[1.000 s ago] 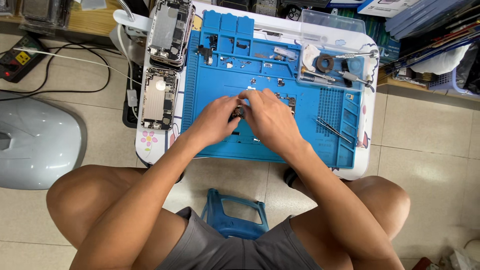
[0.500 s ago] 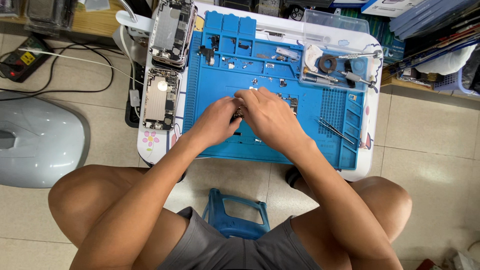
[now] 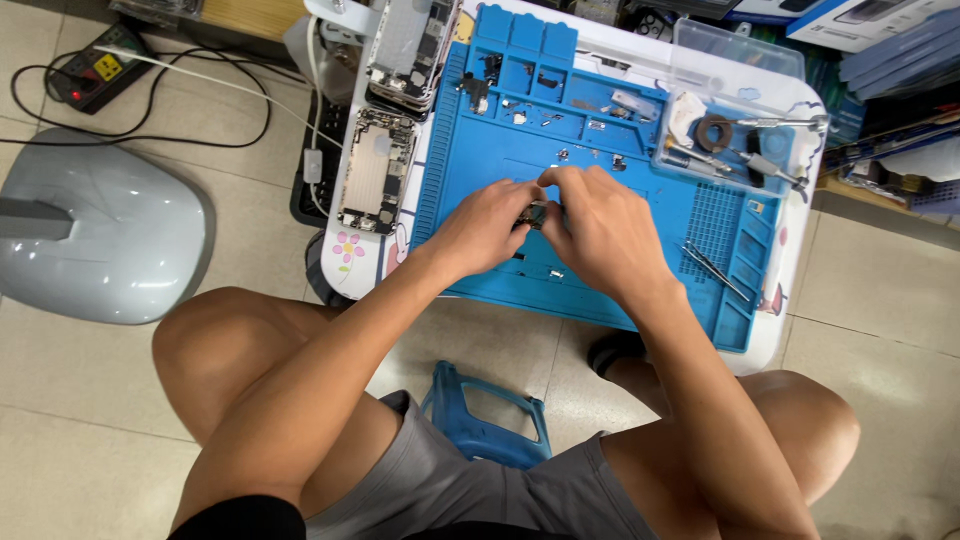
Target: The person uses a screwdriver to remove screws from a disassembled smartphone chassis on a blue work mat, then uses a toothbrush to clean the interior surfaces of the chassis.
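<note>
Fingertips of both hands pinch a small dark component (image 3: 534, 214) between them, too small to identify, perhaps a phone part. The left hand (image 3: 482, 222) curls in from the left, knuckles up; the right hand (image 3: 598, 232) arches over it, wrist bent, forearm running toward the table's near edge. The component sits over the middle of the blue work mat (image 3: 640, 150). Tweezers (image 3: 715, 268) lie near the mat's right edge. Two opened phones (image 3: 390, 110) rest along the table's left edge.

Bright, even light from above; soft shadows lie under the hands. The gray dome (image 3: 95, 235) shows mild glare. Focus is sharp, edges slightly stretched.
</note>
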